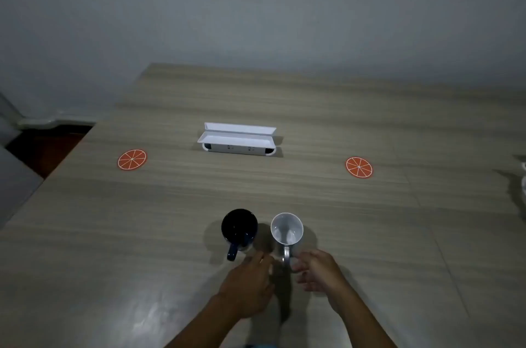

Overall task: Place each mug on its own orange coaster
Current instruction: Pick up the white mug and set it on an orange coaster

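Note:
A dark blue mug [239, 226] and a white mug [286, 228] stand side by side on the wooden table, near its front, handles pointing toward me. My left hand [247, 285] lies just right of the dark mug's handle, fingers loosely curled, holding nothing. Beside the white mug's handle is my right hand [318, 270], fingertips close to or just touching it, fingers apart. One orange-slice coaster [132, 159] lies far left, another orange coaster [359, 167] far right. Both coasters are bare.
A white open box [237, 140] sits at mid-table between the two coasters. The table's left edge [65, 159] drops to a dark floor gap. Something white shows at the right frame edge [523, 176]. A grey wall stands behind the table.

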The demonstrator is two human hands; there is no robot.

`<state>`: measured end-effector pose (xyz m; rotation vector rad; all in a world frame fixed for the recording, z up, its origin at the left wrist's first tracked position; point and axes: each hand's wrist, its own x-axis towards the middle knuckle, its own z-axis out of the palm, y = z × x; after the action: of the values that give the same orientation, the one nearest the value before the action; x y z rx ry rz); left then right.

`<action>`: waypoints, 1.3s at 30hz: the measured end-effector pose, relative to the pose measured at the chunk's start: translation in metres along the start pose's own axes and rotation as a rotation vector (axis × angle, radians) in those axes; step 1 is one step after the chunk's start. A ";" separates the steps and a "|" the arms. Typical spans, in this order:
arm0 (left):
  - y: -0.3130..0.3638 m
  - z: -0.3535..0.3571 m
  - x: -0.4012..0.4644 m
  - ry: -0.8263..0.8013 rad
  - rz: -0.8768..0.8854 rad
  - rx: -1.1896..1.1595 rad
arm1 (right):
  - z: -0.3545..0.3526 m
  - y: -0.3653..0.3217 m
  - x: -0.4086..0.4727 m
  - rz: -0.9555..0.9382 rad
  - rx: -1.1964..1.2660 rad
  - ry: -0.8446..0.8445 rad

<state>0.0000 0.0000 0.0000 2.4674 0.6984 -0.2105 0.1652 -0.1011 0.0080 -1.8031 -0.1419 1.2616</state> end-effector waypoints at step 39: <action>0.043 0.036 0.155 0.024 -0.023 0.163 | -0.095 -0.041 0.014 -0.053 0.262 0.266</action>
<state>0.1546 0.0171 -0.0543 2.6215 0.7462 -0.2566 0.2633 -0.1263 0.0342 -1.7071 0.1190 0.9445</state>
